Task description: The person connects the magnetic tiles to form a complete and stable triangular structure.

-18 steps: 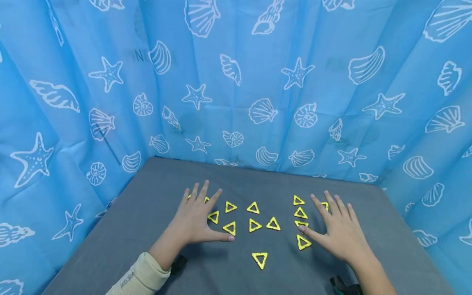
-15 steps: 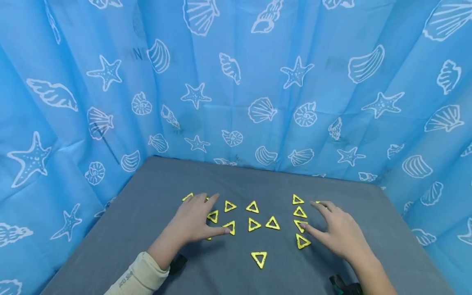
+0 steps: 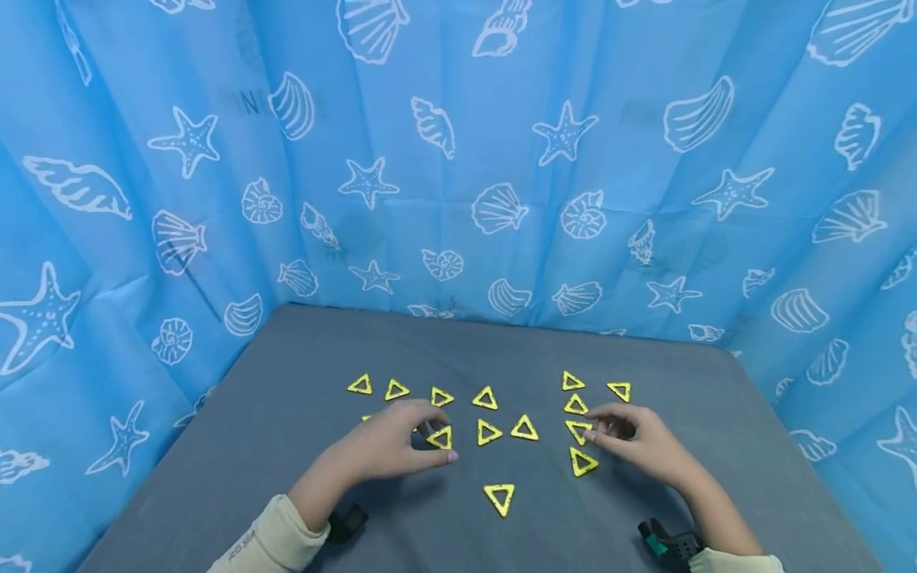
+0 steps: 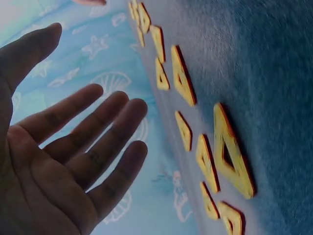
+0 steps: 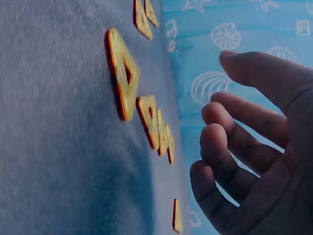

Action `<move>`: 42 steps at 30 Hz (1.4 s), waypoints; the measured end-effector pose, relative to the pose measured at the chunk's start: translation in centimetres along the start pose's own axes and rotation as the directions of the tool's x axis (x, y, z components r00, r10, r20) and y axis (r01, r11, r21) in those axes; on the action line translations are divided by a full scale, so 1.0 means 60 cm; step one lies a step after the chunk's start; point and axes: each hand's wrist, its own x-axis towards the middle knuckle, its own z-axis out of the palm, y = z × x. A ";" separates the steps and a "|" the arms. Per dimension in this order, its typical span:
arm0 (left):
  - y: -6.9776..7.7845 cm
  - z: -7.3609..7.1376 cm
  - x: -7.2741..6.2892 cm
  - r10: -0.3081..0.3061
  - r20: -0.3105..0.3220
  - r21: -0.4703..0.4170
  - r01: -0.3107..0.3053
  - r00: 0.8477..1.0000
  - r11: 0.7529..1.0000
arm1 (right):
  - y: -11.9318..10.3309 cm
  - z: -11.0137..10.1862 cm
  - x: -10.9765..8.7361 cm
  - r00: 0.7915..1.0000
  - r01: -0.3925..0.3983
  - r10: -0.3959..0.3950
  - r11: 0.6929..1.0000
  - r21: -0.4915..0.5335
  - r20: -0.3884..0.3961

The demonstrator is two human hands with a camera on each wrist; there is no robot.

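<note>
Both hands hover over the table among several flat yellow triangle frames with open centres. My left hand (image 3: 390,442) is loosely bent, and one triangle (image 3: 448,438) shows between its thumb and fingers. In the left wrist view that palm (image 4: 54,181) is bare, apart from the row of triangles. My right hand (image 3: 645,438) has its fingers relaxed and bent, thumb tip right beside another triangle (image 3: 577,422). Nothing lies in the right palm in the right wrist view, where the nearest triangle (image 5: 117,73) lies flat on the cloth. My left hand partly hides some triangles.
A grey cloth-covered table (image 3: 430,533) carries the triangles. One triangle (image 3: 499,487) lies nearest the front, others in the middle and in a right-hand column. A blue curtain (image 3: 444,175) with white shell prints stands behind. Dark wrist devices (image 3: 669,545) sit under both wrists.
Both hands have gone from fingers spread wide to fingers bent and relaxed, uncovering triangles at the far left and far right. The view has shifted slightly; the triangles keep their arrangement.
</note>
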 end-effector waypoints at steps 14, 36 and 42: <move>0.033 0.051 0.017 0.118 0.126 -0.029 -0.115 0.985 0.993 | 0.014 0.004 0.004 0.978 -0.003 0.007 1.000 -0.022 0.210; 0.064 0.102 0.076 0.122 0.246 0.150 -0.162 0.962 0.975 | 0.003 0.007 0.006 0.954 -0.061 0.078 0.996 -0.067 0.291; 0.069 0.107 0.083 0.103 0.262 0.168 -0.150 0.959 0.974 | 0.005 0.009 0.004 0.950 -0.073 0.090 0.995 -0.068 0.297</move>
